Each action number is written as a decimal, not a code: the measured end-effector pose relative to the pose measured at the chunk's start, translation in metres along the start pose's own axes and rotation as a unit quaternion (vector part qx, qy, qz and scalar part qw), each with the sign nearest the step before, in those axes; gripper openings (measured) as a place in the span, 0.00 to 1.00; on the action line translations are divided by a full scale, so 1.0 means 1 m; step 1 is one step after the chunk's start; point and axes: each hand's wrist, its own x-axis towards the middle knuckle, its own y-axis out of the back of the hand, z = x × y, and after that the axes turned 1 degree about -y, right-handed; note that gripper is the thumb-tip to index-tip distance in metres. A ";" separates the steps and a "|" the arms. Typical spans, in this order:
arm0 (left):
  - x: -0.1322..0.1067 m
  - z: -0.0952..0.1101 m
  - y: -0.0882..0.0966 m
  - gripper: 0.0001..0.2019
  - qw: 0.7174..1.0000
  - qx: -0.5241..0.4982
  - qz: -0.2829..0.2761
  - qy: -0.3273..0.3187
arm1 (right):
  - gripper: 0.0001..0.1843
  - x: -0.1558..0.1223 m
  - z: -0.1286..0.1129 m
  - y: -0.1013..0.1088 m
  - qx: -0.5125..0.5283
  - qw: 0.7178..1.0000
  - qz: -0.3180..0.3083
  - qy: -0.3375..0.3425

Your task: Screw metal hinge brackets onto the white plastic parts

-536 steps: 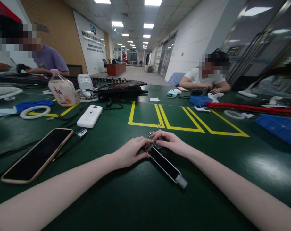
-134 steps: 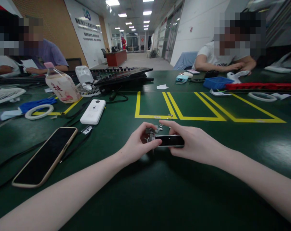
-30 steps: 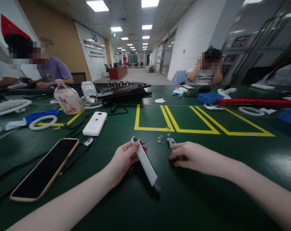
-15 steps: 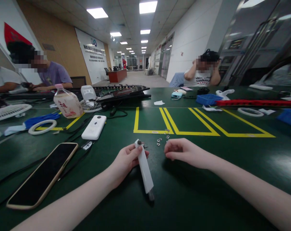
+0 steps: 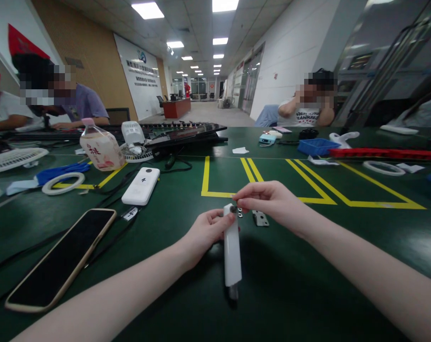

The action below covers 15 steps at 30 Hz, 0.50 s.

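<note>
My left hand (image 5: pixel 210 232) is closed round the upper end of a long white bar-shaped part (image 5: pixel 232 251). A dark round knob or screw head (image 5: pixel 233 209) shows at its top, and a dark tip (image 5: pixel 233 292) sticks out at the lower end. My right hand (image 5: pixel 265 202) hovers just above that top end, thumb and forefinger pinched together. Whatever lies between those fingertips is too small to make out. Small shiny metal rings (image 5: pixel 240 213), like nuts, lie on the table behind the bar. Beside them, below my right hand, is a flat metal plate with holes (image 5: pixel 261 219).
On the left lie a phone (image 5: pixel 62 259), a white power bank (image 5: pixel 141 186), black straps and a white ring (image 5: pixel 63 184). A drink bottle (image 5: pixel 100 146) stands behind. Yellow tape (image 5: pixel 205 175) marks the green table. A blue tray (image 5: pixel 317 147) is at back right. People sit across the table.
My right hand has moved left and up to the bar's top, its fingers now pinched. My left hand has shifted right with the bar, now more upright in view. The metal plate has come into view.
</note>
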 end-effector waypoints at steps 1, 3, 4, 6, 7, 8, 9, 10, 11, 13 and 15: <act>0.000 0.000 0.000 0.23 1.000 0.003 0.001 -0.002 | 0.11 0.000 -0.001 0.000 -0.005 1.000 -0.014 0.001; -0.001 0.000 0.001 0.23 1.000 0.005 0.003 -0.006 | 0.10 -0.001 -0.003 0.000 -0.018 0.999 -0.043 0.003; -0.001 0.001 0.001 0.24 1.000 0.005 0.004 -0.007 | 0.10 -0.001 -0.004 0.000 -0.024 0.998 -0.051 0.004; 0.000 0.001 0.001 0.24 1.000 0.005 0.004 -0.007 | 0.10 0.000 -0.005 -0.002 -0.028 0.998 -0.047 0.000; 0.000 0.000 0.001 0.24 1.000 0.005 0.002 -0.006 | 0.11 0.001 -0.004 -0.004 -0.026 0.999 -0.039 -0.007; 0.000 0.000 0.001 0.24 1.000 0.007 0.002 -0.005 | 0.11 0.001 -0.003 -0.005 -0.021 0.999 -0.030 -0.018; 0.000 -0.001 0.002 0.25 1.000 0.010 0.001 -0.004 | 0.11 0.002 -0.002 -0.006 -0.014 0.999 -0.022 -0.031; 0.001 -0.001 0.002 0.25 1.000 0.015 0.002 -0.004 | 0.12 0.003 0.000 -0.007 -0.003 0.999 -0.017 -0.045; 0.001 -0.002 0.003 0.26 1.000 0.020 0.001 -0.005 | 0.12 0.003 0.002 -0.008 0.010 0.998 -0.013 -0.059; 0.001 -0.003 0.005 0.25 0.999 0.032 -0.002 -0.006 | 0.13 0.003 0.006 -0.009 0.039 0.996 -0.011 -0.082; 0.001 -0.004 0.006 0.24 0.999 0.036 -0.011 -0.005 | 0.13 0.002 0.007 -0.009 0.058 0.994 -0.013 -0.092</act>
